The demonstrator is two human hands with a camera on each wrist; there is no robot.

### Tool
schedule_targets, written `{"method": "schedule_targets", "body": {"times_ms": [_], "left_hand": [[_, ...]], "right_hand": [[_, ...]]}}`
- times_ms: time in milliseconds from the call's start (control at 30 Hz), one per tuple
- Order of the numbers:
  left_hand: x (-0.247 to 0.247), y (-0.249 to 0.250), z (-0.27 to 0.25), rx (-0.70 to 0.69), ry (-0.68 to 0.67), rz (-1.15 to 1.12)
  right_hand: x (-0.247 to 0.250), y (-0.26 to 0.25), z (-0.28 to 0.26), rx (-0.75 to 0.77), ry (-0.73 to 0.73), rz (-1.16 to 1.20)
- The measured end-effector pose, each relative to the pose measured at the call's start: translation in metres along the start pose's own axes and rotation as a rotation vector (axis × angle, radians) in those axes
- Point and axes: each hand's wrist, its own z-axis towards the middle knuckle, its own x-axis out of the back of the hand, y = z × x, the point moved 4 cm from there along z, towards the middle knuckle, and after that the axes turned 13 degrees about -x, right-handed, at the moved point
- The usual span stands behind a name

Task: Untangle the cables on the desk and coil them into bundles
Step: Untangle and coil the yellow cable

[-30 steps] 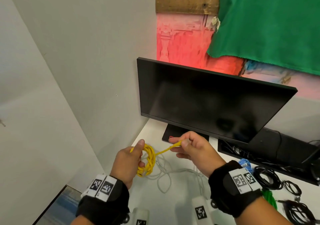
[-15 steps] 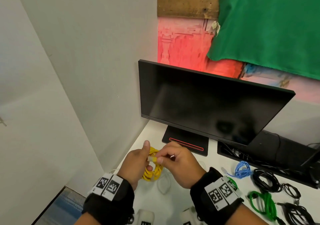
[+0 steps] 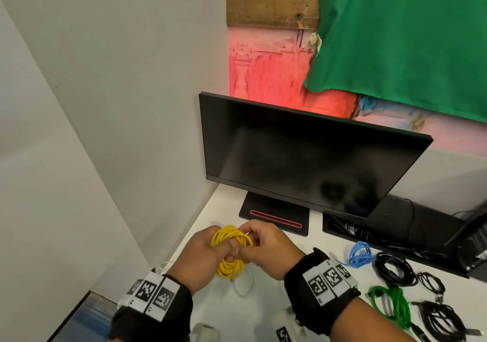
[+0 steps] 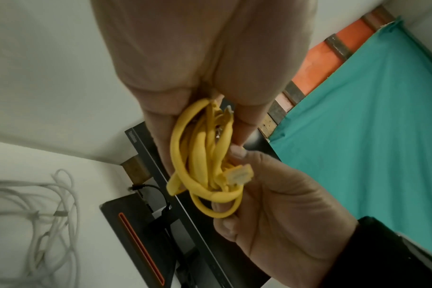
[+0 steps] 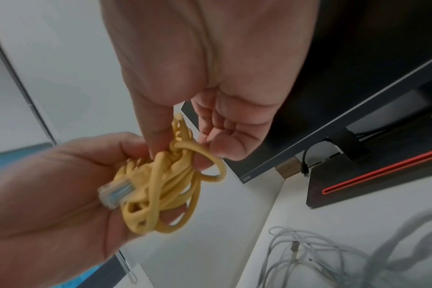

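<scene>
Tying off the yellow cable bundle

Head view: left hand (image 3: 201, 256) and right hand (image 3: 266, 249) both hold the yellow cable (image 3: 232, 249) above the counter (image 3: 253, 312). Left wrist view: a plug (image 4: 241, 174) sticks out by the right grip. Right wrist view: one loop wraps the bundle; next, tuck the end in, I think.

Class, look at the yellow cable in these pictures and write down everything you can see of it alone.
The yellow cable is a round, smooth, rubbery-looking cord wound into a small bundle of several loops, with one turn wrapped across its middle. A clear plastic plug ends it, resting on the left hand's palm. The bundle is held above the white desk in front of the monitor. The left hand grips the coil, and the right hand pinches the strands at its top.
</scene>
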Motion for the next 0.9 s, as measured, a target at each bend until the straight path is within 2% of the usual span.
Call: {"method": "schedule_targets", "body": {"times_ms": [100,233,333,400,467,600,733,900], "left_hand": [[-0.003,-0.001,-0.002,0.030,0.019,-0.010],[-0.005,-0.005,-0.005,0.110,0.071,-0.238],[0.000,-0.008,-0.002,0.138,0.111,-0.389],[0.002,-0.007,0.000,0.129,0.113,-0.387],[0.004,-0.007,0.002,0.088,0.131,-0.302],[0.003,-0.006,-0.001,-0.072,0.156,0.015],[-0.016,-0.009,-0.010,-0.081,-0.016,-0.061],[-0.017,-0.012,-0.011,-0.158,-0.047,0.003]], "right_hand": [[0.003,0.000,-0.001,-0.061,-0.061,0.008],[0.004,-0.004,-0.004,-0.084,-0.196,0.116],[0.001,0.001,-0.005,-0.115,-0.326,0.358],[-0.001,0.004,-0.006,-0.106,-0.393,0.470],[-0.002,0.004,-0.004,-0.067,-0.355,0.445],[-0.004,0.003,0.001,-0.006,-0.161,0.361],[0.007,0.008,0.004,0.006,0.085,0.340],[0.006,0.015,0.005,0.012,0.190,0.098]]}}
